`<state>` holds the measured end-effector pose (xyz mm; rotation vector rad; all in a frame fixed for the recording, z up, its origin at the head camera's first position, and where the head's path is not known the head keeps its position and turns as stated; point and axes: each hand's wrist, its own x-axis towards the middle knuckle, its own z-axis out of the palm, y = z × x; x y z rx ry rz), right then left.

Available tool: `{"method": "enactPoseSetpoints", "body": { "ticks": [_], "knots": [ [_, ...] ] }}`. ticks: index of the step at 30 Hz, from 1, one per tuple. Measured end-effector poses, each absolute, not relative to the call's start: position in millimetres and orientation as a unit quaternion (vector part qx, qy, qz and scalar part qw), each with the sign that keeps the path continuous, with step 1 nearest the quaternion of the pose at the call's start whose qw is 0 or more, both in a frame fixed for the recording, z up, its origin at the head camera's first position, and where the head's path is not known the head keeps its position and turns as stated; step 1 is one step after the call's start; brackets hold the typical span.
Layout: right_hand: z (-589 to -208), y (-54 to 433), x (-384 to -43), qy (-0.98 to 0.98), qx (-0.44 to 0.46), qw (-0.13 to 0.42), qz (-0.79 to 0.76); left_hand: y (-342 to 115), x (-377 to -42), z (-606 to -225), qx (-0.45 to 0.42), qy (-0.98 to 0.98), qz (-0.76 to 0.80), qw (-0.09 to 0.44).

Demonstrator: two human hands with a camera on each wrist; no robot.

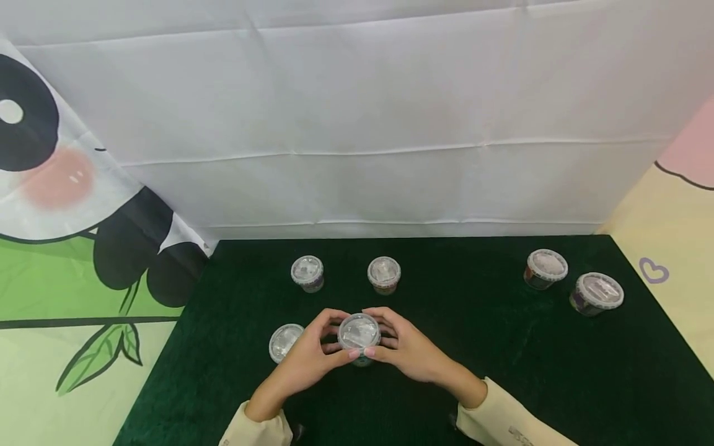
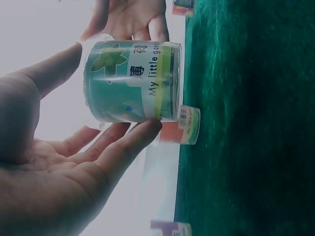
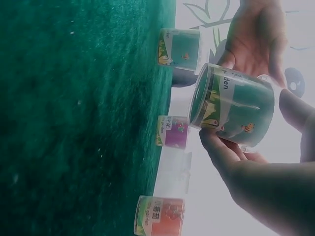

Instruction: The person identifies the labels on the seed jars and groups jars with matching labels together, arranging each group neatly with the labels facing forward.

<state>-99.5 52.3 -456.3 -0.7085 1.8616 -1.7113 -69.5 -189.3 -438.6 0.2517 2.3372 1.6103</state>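
You are holding the green cup [image 1: 359, 334] between both hands, and both grips are clamping it. Your left hand [image 1: 308, 360] is curling round its left side and your right hand [image 1: 411, 354] is curling round its right; both thumbs are resting at its near edge, by the lid. The green cup is sitting upright in your grip, raised off the cloth [image 1: 474, 322]. Its label [image 2: 133, 81] is showing a leaf and lettering that begins "My little".

A second green cup [image 1: 283, 342] is standing left of the green cup, your left hand partly hiding it in the head view. The purple cup [image 1: 308, 272] is standing behind and left of the green cup; the red cup [image 1: 383, 274] is standing behind and slightly right. Well to its right, the rear cup [image 1: 546, 268] and the outer cup [image 1: 597, 293] are standing near each other; their lettering is too small to read. A white sheet [image 1: 362, 124] is hanging behind the green cup.
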Motion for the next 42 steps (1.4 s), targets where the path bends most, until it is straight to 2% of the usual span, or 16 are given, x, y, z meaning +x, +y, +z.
{"method": "enactPoseSetpoints", "body": {
  "ticks": [10,17,20,27,32,42],
  "knots": [
    [-467.0,40.2,-106.3,0.675,-0.301,0.245,-0.628,-202.7,-72.4,-436.0,0.073,0.828,0.536,0.147],
    [-463.5,31.6,-105.2,0.674,-0.27,0.261,-0.636,-208.5,-71.7,-431.5,0.086,0.849,0.502,0.141],
    [-485.5,28.7,-112.8,0.67,-0.29,0.253,-0.635,-209.1,-71.3,-429.7,0.092,0.863,0.478,0.135],
    [-572.3,15.8,-142.2,0.679,-0.318,0.238,-0.617,-206.6,-65.3,-423.5,0.121,0.913,0.378,0.093],
    [-581.2,7.3,-143.3,0.707,-0.336,0.222,-0.581,-204.6,-59.4,-421.9,0.141,0.938,0.309,0.07],
    [-577.5,-9.3,-140.5,0.713,-0.331,0.245,-0.567,-208.7,-55.0,-424.7,0.17,0.946,0.27,0.056]
  ]
}}
